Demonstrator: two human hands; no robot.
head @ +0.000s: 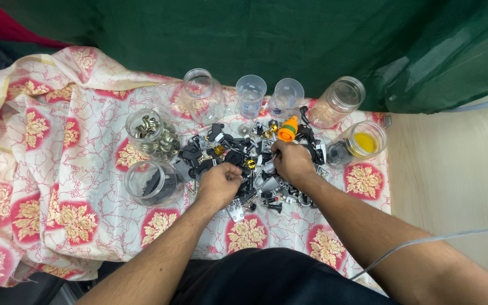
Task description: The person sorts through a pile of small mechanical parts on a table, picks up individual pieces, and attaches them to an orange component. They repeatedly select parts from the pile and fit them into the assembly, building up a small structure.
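Observation:
A pile of small black, silver and brass hardware parts [244,155] lies on a floral cloth [57,169]. My left hand [219,184] rests on the pile's near left side, fingers curled down into the parts. My right hand [292,161] is on the pile's right side, fingertips pinched among the pieces near an orange plastic fitting [288,129]. What either hand holds is hidden by its fingers. A flat metal bracket [235,210] lies just below my left wrist.
Clear jars ring the pile: one with metal parts [152,133], one with black parts [152,183], one with a yellow piece [362,141], several seemingly empty jars and cups [251,95] at the back. Green fabric [255,34] hangs behind. Wooden surface [453,169] at right, white cable [425,242].

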